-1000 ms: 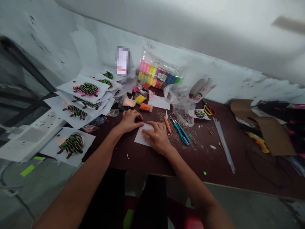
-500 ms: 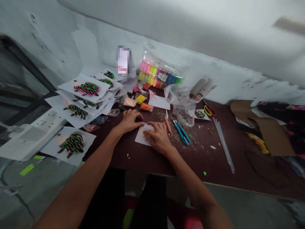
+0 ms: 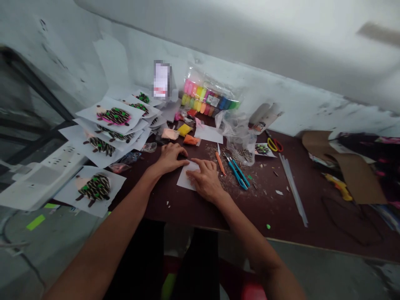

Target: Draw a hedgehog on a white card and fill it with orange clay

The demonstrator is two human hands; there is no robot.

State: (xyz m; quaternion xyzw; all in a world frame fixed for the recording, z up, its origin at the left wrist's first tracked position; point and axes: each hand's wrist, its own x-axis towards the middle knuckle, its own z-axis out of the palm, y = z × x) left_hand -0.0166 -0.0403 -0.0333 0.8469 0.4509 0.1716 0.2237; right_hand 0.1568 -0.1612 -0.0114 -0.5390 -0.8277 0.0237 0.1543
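Loosely curled, the left hand (image 3: 171, 158) touches a white paper sheet (image 3: 183, 182) bearing a peach-coloured patch (image 3: 190, 178); the right hand (image 3: 206, 177), thumb and forefinger spread, overlaps both.

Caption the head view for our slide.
Left hand and right hand at a white sheet, hedgehog pictures piled to the left.

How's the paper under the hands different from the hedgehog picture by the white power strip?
The paper under the hands shows a peach patch, partly covered; the hedgehog picture shows dark spikes and green bits. The paper has the right hand over it and the left hand at its edge; no hand touches the hedgehog picture. Both have white backgrounds.
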